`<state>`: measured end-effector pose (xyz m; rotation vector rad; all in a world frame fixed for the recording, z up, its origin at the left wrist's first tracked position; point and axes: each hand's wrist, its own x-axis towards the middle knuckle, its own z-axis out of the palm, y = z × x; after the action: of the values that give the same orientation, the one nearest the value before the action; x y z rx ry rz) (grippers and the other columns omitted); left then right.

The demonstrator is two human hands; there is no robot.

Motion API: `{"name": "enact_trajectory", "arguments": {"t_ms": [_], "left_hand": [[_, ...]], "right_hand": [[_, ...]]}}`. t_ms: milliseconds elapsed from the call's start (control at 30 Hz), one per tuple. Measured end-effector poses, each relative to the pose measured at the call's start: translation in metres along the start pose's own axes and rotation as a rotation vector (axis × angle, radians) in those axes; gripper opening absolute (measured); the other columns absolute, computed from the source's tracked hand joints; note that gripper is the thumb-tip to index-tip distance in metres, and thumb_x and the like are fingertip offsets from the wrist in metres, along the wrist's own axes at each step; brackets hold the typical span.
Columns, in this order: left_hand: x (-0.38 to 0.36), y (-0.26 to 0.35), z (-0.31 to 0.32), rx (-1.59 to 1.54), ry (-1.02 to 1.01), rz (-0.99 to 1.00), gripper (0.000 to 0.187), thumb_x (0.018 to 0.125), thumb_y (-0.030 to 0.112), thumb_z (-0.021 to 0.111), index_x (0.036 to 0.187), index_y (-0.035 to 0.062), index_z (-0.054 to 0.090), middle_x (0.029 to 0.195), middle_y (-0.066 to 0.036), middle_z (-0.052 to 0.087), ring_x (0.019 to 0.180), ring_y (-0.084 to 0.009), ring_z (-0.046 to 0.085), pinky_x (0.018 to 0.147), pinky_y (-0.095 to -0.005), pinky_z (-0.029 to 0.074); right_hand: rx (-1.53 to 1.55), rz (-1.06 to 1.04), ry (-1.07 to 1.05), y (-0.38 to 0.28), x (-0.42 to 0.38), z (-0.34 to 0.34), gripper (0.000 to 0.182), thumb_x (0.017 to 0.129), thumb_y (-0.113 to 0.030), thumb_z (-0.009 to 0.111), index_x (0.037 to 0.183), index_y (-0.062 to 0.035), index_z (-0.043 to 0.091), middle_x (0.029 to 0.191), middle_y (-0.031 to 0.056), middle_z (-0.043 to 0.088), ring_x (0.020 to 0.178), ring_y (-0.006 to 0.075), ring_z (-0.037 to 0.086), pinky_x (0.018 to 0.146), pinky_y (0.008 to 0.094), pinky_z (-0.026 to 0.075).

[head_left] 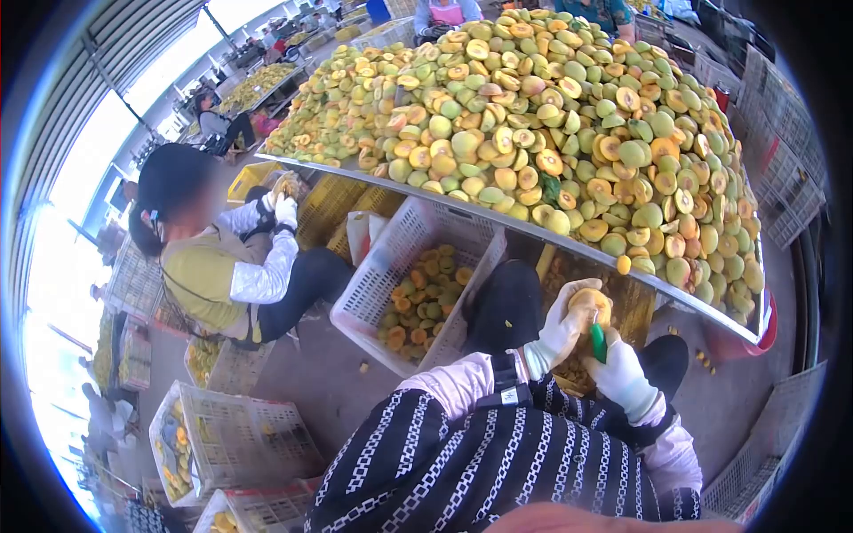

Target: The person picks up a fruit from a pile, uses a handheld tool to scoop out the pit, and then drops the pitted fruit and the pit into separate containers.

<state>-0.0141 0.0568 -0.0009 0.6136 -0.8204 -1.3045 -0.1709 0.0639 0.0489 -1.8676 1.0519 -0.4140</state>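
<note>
My left hand (562, 336), in a whitish glove, is closed round a yellow-orange peach (601, 308) in front of my lap. My gloved right hand (620, 375) grips a knife with a green handle (599, 343). Its short metal end touches the fruit, and the exact shape of the blade is partly hidden. Both hands are close together, just below the edge of the metal-rimmed table (533, 233). Halved peaches (551, 115), green-skinned with orange flesh, are heaped high on that table.
A white plastic crate (357, 306) with peach halves stands left of my knees. Another gloved person (209, 275) sits farther left. More crates (258, 435) are at lower left. A red bucket (766, 333) stands under the table's right corner. Scraps lie on the floor.
</note>
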Motion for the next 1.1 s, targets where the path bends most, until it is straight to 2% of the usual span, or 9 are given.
{"name": "enact_trajectory", "arguments": {"t_ms": [33, 100, 167, 433, 500, 667, 767, 867, 1100], "left_hand": [[0.002, 0.0, -0.002, -0.001, 0.008, 0.007, 0.042, 0.096, 0.024, 0.057, 0.129, 0.001, 0.044, 0.114, -0.017, 0.061, 0.097, -0.0214, 0.062, 0.09, -0.034, 0.051], [0.003, -0.001, -0.005, 0.009, -0.048, 0.008, 0.041, 0.095, 0.023, 0.057, 0.127, 0.0002, 0.046, 0.111, -0.016, 0.061, 0.097, -0.0213, 0.063, 0.088, -0.0326, 0.051], [0.001, 0.003, -0.005, -0.007, -0.072, -0.014, 0.04, 0.096, 0.024, 0.057, 0.126, -0.0004, 0.047, 0.108, -0.015, 0.062, 0.097, -0.0209, 0.063, 0.088, -0.0319, 0.051], [0.005, 0.006, 0.008, -0.077, -0.027, -0.015, 0.035, 0.099, 0.026, 0.052, 0.122, -0.001, 0.05, 0.104, -0.014, 0.063, 0.094, -0.0223, 0.065, 0.084, -0.0331, 0.054], [0.008, 0.002, 0.005, -0.105, -0.03, -0.056, 0.038, 0.098, 0.028, 0.053, 0.122, -0.001, 0.05, 0.104, -0.013, 0.062, 0.094, -0.0222, 0.065, 0.084, -0.0338, 0.054], [0.003, -0.001, 0.006, -0.112, 0.037, -0.086, 0.04, 0.097, 0.031, 0.053, 0.121, -0.0013, 0.051, 0.104, -0.013, 0.062, 0.093, -0.0238, 0.065, 0.083, -0.035, 0.054], [0.007, -0.003, 0.009, -0.085, 0.08, -0.021, 0.039, 0.098, 0.031, 0.053, 0.12, -0.0007, 0.052, 0.098, -0.016, 0.064, 0.084, -0.023, 0.066, 0.072, -0.0323, 0.056], [0.015, -0.007, 0.016, -0.116, 0.255, -0.07, 0.041, 0.098, 0.036, 0.054, 0.115, -0.0012, 0.055, 0.089, -0.015, 0.066, 0.07, -0.0212, 0.067, 0.058, -0.0304, 0.056], [0.018, -0.018, 0.009, -0.171, 0.309, -0.102, 0.036, 0.096, 0.033, 0.055, 0.11, -0.0005, 0.057, 0.087, -0.014, 0.065, 0.07, -0.0258, 0.068, 0.056, -0.0325, 0.056]], "right_hand": [[-0.343, -0.288, 0.142, 0.016, 0.002, 0.002, 0.038, 0.084, -0.009, 0.061, 0.115, 0.0037, 0.042, 0.062, 0.0054, 0.053, 0.044, 0.0165, 0.056, 0.037, 0.0288, 0.045], [-0.414, -0.357, 0.169, 0.001, 0.0, -0.004, 0.039, 0.084, -0.008, 0.061, 0.116, 0.0039, 0.042, 0.062, 0.0059, 0.054, 0.044, 0.0171, 0.056, 0.037, 0.0293, 0.045], [0.359, 0.268, -0.152, -0.041, -0.006, -0.019, 0.033, 0.083, -0.008, 0.061, 0.111, 0.0037, 0.046, 0.06, 0.0054, 0.053, 0.041, 0.0163, 0.053, 0.036, 0.0282, 0.043], [0.706, 0.338, -0.323, -0.037, -0.003, -0.026, 0.039, 0.082, -0.004, 0.061, 0.115, 0.005, 0.042, 0.058, 0.005, 0.053, 0.037, 0.014, 0.048, 0.034, 0.0257, 0.04], [0.532, 0.27, -0.129, -0.044, -0.005, -0.017, 0.032, 0.082, -0.004, 0.061, 0.108, 0.004, 0.046, 0.057, 0.0049, 0.052, 0.036, 0.0137, 0.047, 0.034, 0.0256, 0.04], [0.747, 0.306, -0.24, -0.033, -0.004, -0.019, 0.024, 0.081, -0.004, 0.06, 0.1, 0.0015, 0.047, 0.057, 0.0048, 0.052, 0.036, 0.0133, 0.046, 0.032, 0.0253, 0.038], [0.872, 0.308, -0.281, -0.03, -0.001, -0.018, 0.022, 0.081, -0.005, 0.061, 0.098, 0.0016, 0.048, 0.056, 0.0045, 0.052, 0.035, 0.0136, 0.045, 0.032, 0.0247, 0.037], [0.844, 0.241, -0.109, -0.032, 0.003, -0.003, 0.017, 0.081, -0.005, 0.061, 0.093, 0.0019, 0.051, 0.054, 0.0047, 0.052, 0.033, 0.0142, 0.045, 0.031, 0.0243, 0.037], [0.826, 0.302, -0.133, -0.022, 0.01, 0.002, 0.027, 0.081, -0.005, 0.06, 0.106, 0.0019, 0.051, 0.059, 0.0049, 0.054, 0.034, 0.0129, 0.045, 0.032, 0.0242, 0.037]]}}
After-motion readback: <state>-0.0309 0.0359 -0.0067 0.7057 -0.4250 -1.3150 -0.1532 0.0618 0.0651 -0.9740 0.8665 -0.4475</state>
